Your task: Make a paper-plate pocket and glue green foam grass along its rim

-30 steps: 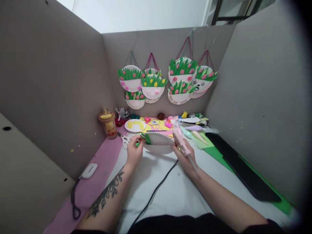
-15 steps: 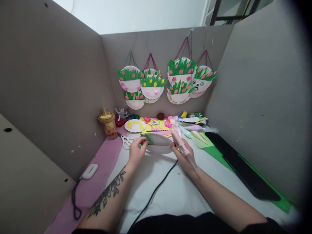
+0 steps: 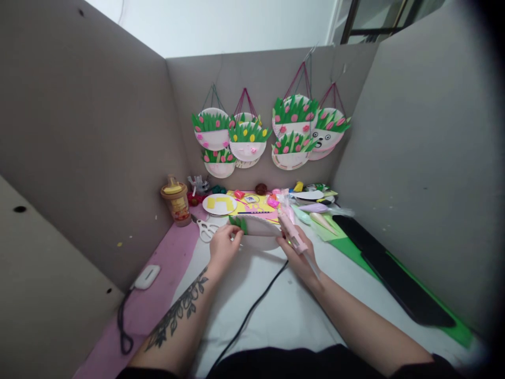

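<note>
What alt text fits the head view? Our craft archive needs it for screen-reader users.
Two bare hands work on a white paper plate edged with green paper leaves: the left hand pinches the leafy edge, and the right hand holds a pink glue gun. Finished flower-basket plates hang on the grey partition behind.

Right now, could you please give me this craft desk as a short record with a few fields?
left hand: grips the left edge of the paper plate, by the green paper piece
right hand: holds the pink glue gun at the plate's right edge
near left hand: white scissors
table rear: cup with yellow lid, small plate with yellow paper
back wall: hanging plate crafts
cable: black cord across the white table
</note>
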Tool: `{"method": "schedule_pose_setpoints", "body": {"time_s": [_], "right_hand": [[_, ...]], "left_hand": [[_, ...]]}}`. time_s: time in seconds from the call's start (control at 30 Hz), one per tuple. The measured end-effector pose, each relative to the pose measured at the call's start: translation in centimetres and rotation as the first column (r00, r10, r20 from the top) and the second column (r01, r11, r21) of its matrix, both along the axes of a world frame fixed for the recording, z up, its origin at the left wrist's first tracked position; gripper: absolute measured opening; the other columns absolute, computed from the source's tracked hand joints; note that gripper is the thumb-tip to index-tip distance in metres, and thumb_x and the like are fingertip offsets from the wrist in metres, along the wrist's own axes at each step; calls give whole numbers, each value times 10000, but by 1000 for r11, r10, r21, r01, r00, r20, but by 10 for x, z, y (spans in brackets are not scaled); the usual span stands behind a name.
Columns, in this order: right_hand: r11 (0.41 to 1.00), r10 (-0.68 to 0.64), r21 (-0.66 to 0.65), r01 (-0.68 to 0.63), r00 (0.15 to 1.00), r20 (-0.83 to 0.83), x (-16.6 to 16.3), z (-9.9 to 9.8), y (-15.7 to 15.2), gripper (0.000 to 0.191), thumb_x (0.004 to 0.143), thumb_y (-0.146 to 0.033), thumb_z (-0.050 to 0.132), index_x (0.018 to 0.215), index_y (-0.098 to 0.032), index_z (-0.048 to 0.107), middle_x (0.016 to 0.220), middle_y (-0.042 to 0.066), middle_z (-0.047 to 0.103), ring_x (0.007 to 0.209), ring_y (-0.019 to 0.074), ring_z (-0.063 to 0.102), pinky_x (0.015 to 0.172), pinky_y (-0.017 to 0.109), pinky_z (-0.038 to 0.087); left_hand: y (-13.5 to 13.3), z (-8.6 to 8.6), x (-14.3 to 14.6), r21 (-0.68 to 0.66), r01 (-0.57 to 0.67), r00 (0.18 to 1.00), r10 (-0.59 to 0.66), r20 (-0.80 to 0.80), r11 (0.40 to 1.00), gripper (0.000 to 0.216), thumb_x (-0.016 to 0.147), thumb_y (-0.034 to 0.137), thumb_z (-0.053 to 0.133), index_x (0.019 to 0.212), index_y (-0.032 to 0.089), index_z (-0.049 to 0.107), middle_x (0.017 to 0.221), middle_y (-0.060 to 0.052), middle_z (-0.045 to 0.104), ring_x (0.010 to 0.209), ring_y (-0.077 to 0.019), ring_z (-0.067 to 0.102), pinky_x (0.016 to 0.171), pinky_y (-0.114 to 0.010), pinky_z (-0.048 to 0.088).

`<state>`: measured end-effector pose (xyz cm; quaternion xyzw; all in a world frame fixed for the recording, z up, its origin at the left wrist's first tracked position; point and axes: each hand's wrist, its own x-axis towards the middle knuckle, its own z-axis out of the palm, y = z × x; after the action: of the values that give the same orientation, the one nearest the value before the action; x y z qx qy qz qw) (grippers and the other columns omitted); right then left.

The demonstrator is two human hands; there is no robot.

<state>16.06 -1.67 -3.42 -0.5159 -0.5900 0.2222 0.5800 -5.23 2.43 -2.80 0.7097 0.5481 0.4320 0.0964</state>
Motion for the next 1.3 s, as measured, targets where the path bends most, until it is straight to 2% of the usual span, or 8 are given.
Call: {"method": "schedule_pose_setpoints", "body": {"time_s": [0.27, 0.47, 0.63, 0.77, 1.13, 1.3], "right_hand": [[1000, 28, 4, -27, 999, -29, -1, -1, 0, 338, 746, -341, 636, 1043, -184, 603, 841, 30, 633, 746, 189, 584, 677, 304, 452], [1000, 15, 11, -14, 987, -157, -3, -8, 3, 411, 737, -344, 670, 1111, -192, 595, 940, 69, 655, 860, 229, 611, 745, 347, 487], [1000, -12, 12, 14, 977, -215, -3, -14, 6, 373, 722, -358, 699, 1050, -197, 626, 971, 82, 666, 900, 245, 623, 812, 391, 492], [1000, -7, -9, 5, 975, -221, -3, -15, 7, 376, 718, -354, 711, 1053, -204, 627, 982, 77, 666, 891, 239, 633, 814, 385, 494], [1000, 1, 31, 5, 983, -186, -4, -11, 3, 405, 719, -354, 701, 1085, -199, 622, 984, 80, 669, 903, 242, 628, 806, 386, 509], [999, -43, -23, 38, 950, -311, -4, -16, 9, 441, 697, -348, 710, 1094, -179, 620, 995, 89, 678, 901, 241, 641, 800, 386, 522]], "left_hand": [[1, 0, 1, 3, -42, 999, 42, -9, 999, 152, 803, 293, 556, 753, 200, 665, 784, -33, 662, 696, -167, 555, 637, -275, 372], [2, -2, 1, 9, -42, 999, 42, -11, 999, 152, 801, 301, 564, 747, 206, 670, 765, -29, 667, 672, -165, 551, 613, -270, 360], [2, -2, 1, 9, -50, 999, 50, -8, 999, 156, 800, 298, 559, 744, 205, 672, 769, -28, 669, 651, -158, 548, 602, -268, 359], [2, -2, 1, -1, -57, 998, 57, -13, 998, 154, 796, 297, 561, 718, 203, 655, 756, -26, 665, 656, -160, 552, 601, -269, 350], [4, -2, 1, -2, -55, 998, 55, 7, 998, 159, 778, 312, 585, 666, 200, 602, 728, -23, 633, 689, -171, 556, 606, -271, 346], [1, 2, 2, -15, -52, 999, 52, 16, 999, 207, 785, 337, 588, 638, 195, 556, 706, -18, 600, 699, -169, 547, 621, -276, 361]]}}
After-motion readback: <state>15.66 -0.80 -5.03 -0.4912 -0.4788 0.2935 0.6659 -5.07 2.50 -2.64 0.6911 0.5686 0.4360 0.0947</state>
